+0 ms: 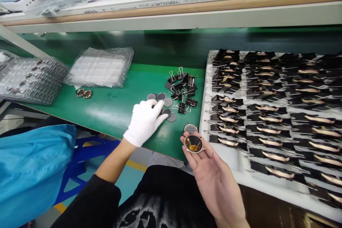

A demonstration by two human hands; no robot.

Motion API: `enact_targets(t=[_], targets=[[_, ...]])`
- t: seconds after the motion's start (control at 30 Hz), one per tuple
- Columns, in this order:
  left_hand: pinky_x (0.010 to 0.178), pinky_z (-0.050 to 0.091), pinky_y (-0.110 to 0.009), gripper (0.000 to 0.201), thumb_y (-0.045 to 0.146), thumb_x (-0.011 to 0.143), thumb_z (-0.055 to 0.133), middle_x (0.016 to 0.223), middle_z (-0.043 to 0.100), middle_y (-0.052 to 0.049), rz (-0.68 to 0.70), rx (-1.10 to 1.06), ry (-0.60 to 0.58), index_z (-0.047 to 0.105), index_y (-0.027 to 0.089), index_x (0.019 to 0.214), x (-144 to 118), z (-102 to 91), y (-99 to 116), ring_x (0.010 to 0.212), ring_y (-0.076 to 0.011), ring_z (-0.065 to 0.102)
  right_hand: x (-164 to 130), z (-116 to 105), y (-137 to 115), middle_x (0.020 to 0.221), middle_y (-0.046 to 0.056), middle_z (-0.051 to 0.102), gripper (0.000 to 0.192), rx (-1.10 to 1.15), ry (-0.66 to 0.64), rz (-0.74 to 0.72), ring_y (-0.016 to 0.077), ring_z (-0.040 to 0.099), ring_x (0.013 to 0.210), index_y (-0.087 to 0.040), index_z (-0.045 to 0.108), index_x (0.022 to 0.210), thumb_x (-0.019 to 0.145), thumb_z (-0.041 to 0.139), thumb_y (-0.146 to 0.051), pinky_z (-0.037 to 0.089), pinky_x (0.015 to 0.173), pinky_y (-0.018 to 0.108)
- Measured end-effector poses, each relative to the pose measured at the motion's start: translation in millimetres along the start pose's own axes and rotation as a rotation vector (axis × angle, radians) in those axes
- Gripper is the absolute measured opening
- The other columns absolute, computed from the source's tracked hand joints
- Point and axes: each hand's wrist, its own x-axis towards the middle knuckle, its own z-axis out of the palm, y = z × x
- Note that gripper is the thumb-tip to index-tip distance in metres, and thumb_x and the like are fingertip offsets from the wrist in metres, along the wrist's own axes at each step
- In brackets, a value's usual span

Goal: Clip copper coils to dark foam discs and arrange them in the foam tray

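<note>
My left hand [145, 119], in a white glove, is over a cluster of flat round discs on the green bench. Its thumb and forefinger close around a dark grey disc [166, 112]; whether it is lifted cannot be told. Beside it lie more grey discs [167, 102]. My bare right hand [211, 171] is palm up, with a round gold-rimmed watch case [193, 144] resting on its fingers. The case has a dark face with a yellow-orange patch. Just beyond it, at the fingertips, is a second gold-rimmed round piece [190, 128] with a grey face.
Black binder clips [182, 108] are heaped behind the discs. On the right, a white tray [202, 117] carries rows of clipped gold-edged pieces. To the left are two watch cases [87, 94], clear plastic trays [128, 58] and a blue-clothed person [37, 171]. A shelf [171, 19] overhangs the bench.
</note>
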Motion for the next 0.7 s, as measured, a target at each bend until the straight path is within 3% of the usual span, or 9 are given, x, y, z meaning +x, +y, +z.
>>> enact_targets(t=[0.07,0.13,0.3,0.43,0.5,0.6,0.7], targets=[[0.078,0.040,-0.041,0.037,0.045,0.099,0.060,0.118,0.068,-0.015,-0.085,0.120,-0.105,0.066,0.020,0.127,6.1,7.3,-7.8,0.102,-0.0335,0.061,-0.5,-2.0,0.3,0.153,0.008,0.060,0.039,0.016,-0.001,-0.016,0.0301,0.052,0.146,-0.027,0.071,0.135,0.101,0.056,-0.042,0.034,0.128,0.053],[0.079,0.039,-0.040,0.036,0.045,0.096,0.065,0.116,0.067,-0.015,-0.087,0.114,-0.132,0.067,0.019,0.122,9.9,17.2,-13.1,0.104,-0.0334,0.060,0.1,-3.7,1.6,0.153,0.008,0.061,0.039,0.026,-0.009,-0.018,0.0299,0.051,0.147,-0.027,0.071,0.135,0.101,0.056,-0.040,0.035,0.127,0.053],[0.078,0.038,-0.036,0.018,0.036,0.097,0.067,0.102,0.072,-0.010,-0.028,0.013,0.011,0.070,0.019,0.098,12.1,34.2,-22.1,0.097,-0.0262,0.064,1.2,-6.1,5.7,0.148,0.008,0.065,0.039,0.054,-0.059,-0.013,0.0288,0.055,0.144,-0.028,0.071,0.135,0.101,0.058,-0.040,0.035,0.127,0.052],[0.070,0.035,-0.034,0.013,0.031,0.098,0.066,0.093,0.077,-0.006,0.145,-0.011,0.308,0.074,0.025,0.105,2.1,14.9,-10.0,0.078,-0.0190,0.064,1.9,-3.7,7.3,0.146,0.007,0.067,0.037,0.097,-0.064,-0.007,0.0264,0.058,0.141,-0.030,0.071,0.134,0.100,0.060,-0.040,0.036,0.127,0.051],[0.069,0.038,-0.033,0.014,0.027,0.099,0.064,0.095,0.077,-0.006,0.239,-0.110,0.383,0.073,0.024,0.109,-6.7,-3.0,6.0,0.076,-0.0169,0.065,3.1,-1.3,7.2,0.145,0.006,0.067,0.037,0.117,-0.056,0.004,0.0256,0.058,0.141,-0.030,0.072,0.133,0.099,0.061,-0.039,0.036,0.127,0.050],[0.062,0.038,-0.031,0.013,0.023,0.099,0.062,0.074,0.071,-0.002,0.394,-0.331,0.260,0.072,0.020,0.093,-19.4,-25.4,31.7,0.063,-0.0125,0.060,4.5,1.9,6.5,0.145,0.006,0.068,0.036,0.136,-0.039,0.012,0.0254,0.059,0.139,-0.030,0.072,0.131,0.098,0.063,-0.040,0.038,0.126,0.050],[0.056,0.036,-0.031,0.016,0.022,0.097,0.063,0.063,0.066,0.001,0.597,-0.408,0.165,0.069,0.019,0.082,-26.0,-31.5,45.8,0.056,-0.0116,0.058,3.3,3.0,5.6,0.144,0.006,0.068,0.038,0.113,-0.023,0.036,0.0263,0.062,0.136,-0.031,0.071,0.133,0.099,0.062,-0.043,0.041,0.124,0.051]])
